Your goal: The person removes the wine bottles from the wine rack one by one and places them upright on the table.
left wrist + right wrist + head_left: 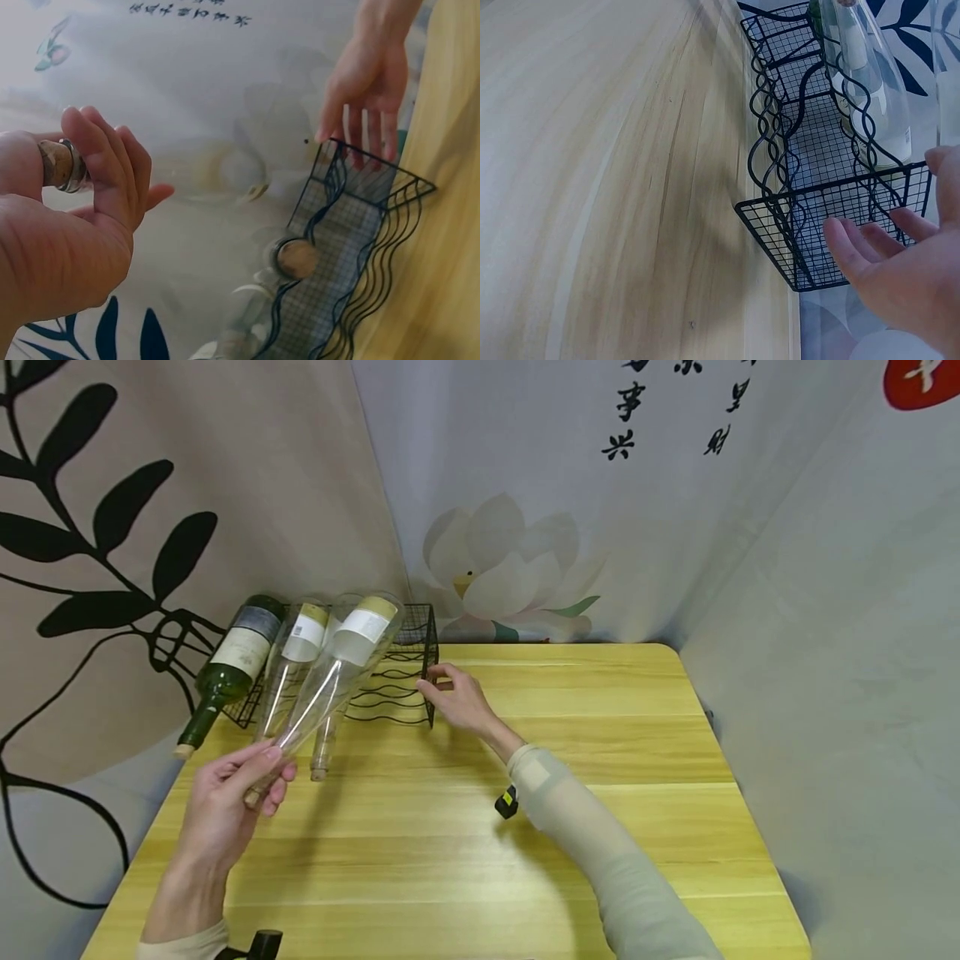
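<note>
My left hand [232,793] grips the corked neck of a clear glass bottle [330,668], its labelled base tilted up and away over the rack. In the left wrist view its cork [56,163] shows between thumb and fingers. My right hand [465,702] is at the right end of a black wire rack [435,652]. Its fingers [847,240] extend loosely beside the mesh end panel, and contact is hard to make out. A green bottle [242,647] with a cork lies at the rack's left, beside another labelled clear bottle [306,631]. A further corked neck [321,752] pokes out under the held bottle.
The rack stands at the back left of a wooden table [525,877], near a printed curtain [525,443]. A small black object with a yellow mark [507,802] appears beside the right forearm. A pale wall covering [840,693] stands along the right side.
</note>
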### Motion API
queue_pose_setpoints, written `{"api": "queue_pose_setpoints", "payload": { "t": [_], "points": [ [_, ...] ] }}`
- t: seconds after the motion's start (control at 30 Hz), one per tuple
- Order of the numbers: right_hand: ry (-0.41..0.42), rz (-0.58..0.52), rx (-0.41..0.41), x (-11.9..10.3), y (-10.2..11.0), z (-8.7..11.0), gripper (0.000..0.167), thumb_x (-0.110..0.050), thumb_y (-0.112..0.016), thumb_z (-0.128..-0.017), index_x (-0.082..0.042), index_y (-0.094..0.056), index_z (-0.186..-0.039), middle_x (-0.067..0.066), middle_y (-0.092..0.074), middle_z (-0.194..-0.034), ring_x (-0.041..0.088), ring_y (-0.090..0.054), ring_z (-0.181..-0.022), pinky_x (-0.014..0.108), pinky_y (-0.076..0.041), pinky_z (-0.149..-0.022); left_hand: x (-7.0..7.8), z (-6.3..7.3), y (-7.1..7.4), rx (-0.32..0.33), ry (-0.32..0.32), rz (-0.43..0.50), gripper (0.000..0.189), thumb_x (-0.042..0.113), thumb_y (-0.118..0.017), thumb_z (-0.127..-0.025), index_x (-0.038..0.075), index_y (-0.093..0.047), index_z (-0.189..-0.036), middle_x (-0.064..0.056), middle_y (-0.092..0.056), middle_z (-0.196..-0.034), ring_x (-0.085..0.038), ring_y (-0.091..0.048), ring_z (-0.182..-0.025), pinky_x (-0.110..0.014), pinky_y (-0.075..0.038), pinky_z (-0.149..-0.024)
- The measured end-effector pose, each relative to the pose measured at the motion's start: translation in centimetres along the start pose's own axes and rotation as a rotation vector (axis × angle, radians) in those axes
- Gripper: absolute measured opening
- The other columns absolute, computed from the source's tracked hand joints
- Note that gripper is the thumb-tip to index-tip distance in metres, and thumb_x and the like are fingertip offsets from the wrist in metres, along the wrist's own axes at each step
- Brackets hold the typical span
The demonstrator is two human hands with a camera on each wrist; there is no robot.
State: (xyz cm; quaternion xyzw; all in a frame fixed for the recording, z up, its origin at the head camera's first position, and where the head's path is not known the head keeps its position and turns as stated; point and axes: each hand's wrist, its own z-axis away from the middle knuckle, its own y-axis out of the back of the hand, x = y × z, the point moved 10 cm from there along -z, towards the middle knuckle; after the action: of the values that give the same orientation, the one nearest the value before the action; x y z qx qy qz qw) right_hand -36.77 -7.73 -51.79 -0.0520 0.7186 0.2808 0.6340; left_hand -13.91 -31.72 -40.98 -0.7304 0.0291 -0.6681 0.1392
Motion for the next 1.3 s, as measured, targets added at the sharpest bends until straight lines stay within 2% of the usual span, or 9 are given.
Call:
{"api": "queue_pose_setpoints", "payload": {
  "t": [0.2,0.33,0.47,0.67,0.77,0.87,1.0,1.13,1.3],
  "points": [
    [0.005,0.002,-0.007,-0.1,0.0,0.0,0.06,-0.052,-0.064,-0.114,-0.013,-0.061,-0.158,0.013,-0.062,-0.164,0.038,-0.067,-0.147,0.054,-0.063,-0.115,1.1,0.0,0.9,-0.046,-0.073,0.061,0.039,-0.008,-0.045,-0.116,-0.005,-0.084,-0.114,-0.008,-0.08,-0.082,-0.008,-0.065,-0.059,-0.019,-0.051,-0.046],
    [0.006,0.01,-0.01,0.0,-0.1,0.0,0.06,-0.052,-0.063,-0.114,-0.012,-0.06,-0.159,0.014,-0.062,-0.165,0.039,-0.066,-0.147,0.054,-0.063,-0.115,1.9,0.2,1.4,-0.153,-0.123,0.098,0.047,-0.012,-0.036,-0.115,-0.008,-0.082,-0.118,-0.008,-0.08,-0.084,-0.015,-0.054,-0.052,-0.025,-0.041,-0.041],
    [0.005,0.015,-0.011,0.1,-0.1,0.0,0.061,-0.052,-0.063,-0.115,-0.011,-0.06,-0.159,0.015,-0.062,-0.165,0.039,-0.066,-0.146,0.054,-0.063,-0.115,2.7,0.7,1.9,-0.26,-0.145,0.104,0.056,-0.014,-0.026,-0.115,-0.006,-0.079,-0.131,-0.006,-0.081,-0.087,-0.024,-0.036,-0.051,-0.032,-0.023,-0.039],
    [0.013,0.008,-0.013,0.0,-0.1,0.0,0.061,-0.053,-0.063,-0.115,-0.011,-0.06,-0.159,0.015,-0.062,-0.165,0.04,-0.066,-0.146,0.054,-0.063,-0.116,3.3,1.1,3.3,-0.253,-0.123,0.062,0.061,-0.012,-0.022,-0.115,-0.002,-0.082,-0.124,-0.003,-0.081,-0.088,-0.026,-0.028,-0.053,-0.037,-0.009,-0.038],
    [0.012,0.006,-0.015,0.0,0.0,0.1,0.06,-0.052,-0.063,-0.115,-0.012,-0.061,-0.159,0.014,-0.062,-0.165,0.039,-0.067,-0.147,0.054,-0.063,-0.115,3.4,1.1,4.0,-0.249,-0.105,0.027,0.062,-0.011,-0.022,-0.116,0.0,-0.083,-0.12,-0.002,-0.082,-0.088,-0.026,-0.028,-0.052,-0.037,-0.008,-0.037],
    [0.01,0.006,-0.017,0.0,0.0,0.1,0.058,-0.052,-0.063,-0.115,-0.013,-0.061,-0.158,0.014,-0.062,-0.165,0.039,-0.067,-0.147,0.054,-0.063,-0.115,3.8,1.1,4.4,-0.299,-0.12,0.071,0.062,-0.014,-0.018,-0.114,-0.009,-0.079,-0.12,-0.008,-0.08,-0.09,-0.026,-0.028,-0.052,-0.035,-0.009,-0.035],
    [0.006,0.012,-0.021,0.0,0.0,0.1,0.058,-0.052,-0.063,-0.115,-0.014,-0.062,-0.158,0.013,-0.062,-0.165,0.039,-0.067,-0.147,0.053,-0.063,-0.115,4.4,1.0,4.9,-0.337,-0.136,0.037,0.06,-0.016,-0.017,-0.113,-0.014,-0.077,-0.12,-0.009,-0.077,-0.091,-0.026,-0.029,-0.052,-0.035,-0.014,-0.034],
    [0.006,0.008,-0.024,-0.1,0.1,0.1,0.058,-0.052,-0.064,-0.115,-0.013,-0.062,-0.157,0.013,-0.062,-0.164,0.038,-0.067,-0.147,0.053,-0.064,-0.114,4.7,0.8,5.5,-0.353,-0.108,-0.044,0.06,-0.016,-0.02,-0.114,-0.007,-0.078,-0.127,-0.005,-0.08,-0.093,-0.029,-0.029,-0.053,-0.037,-0.017,-0.035],
    [0.018,0.008,-0.029,-0.2,0.1,0.0,0.058,-0.051,-0.064,-0.115,-0.011,-0.062,-0.157,0.014,-0.063,-0.163,0.038,-0.067,-0.146,0.052,-0.065,-0.113,4.9,0.6,6.3,-0.355,-0.061,-0.05,0.06,-0.017,-0.023,-0.113,-0.005,-0.077,-0.136,-0.008,-0.084,-0.094,-0.032,-0.028,-0.054,-0.039,-0.016,-0.036]
  ]
}}
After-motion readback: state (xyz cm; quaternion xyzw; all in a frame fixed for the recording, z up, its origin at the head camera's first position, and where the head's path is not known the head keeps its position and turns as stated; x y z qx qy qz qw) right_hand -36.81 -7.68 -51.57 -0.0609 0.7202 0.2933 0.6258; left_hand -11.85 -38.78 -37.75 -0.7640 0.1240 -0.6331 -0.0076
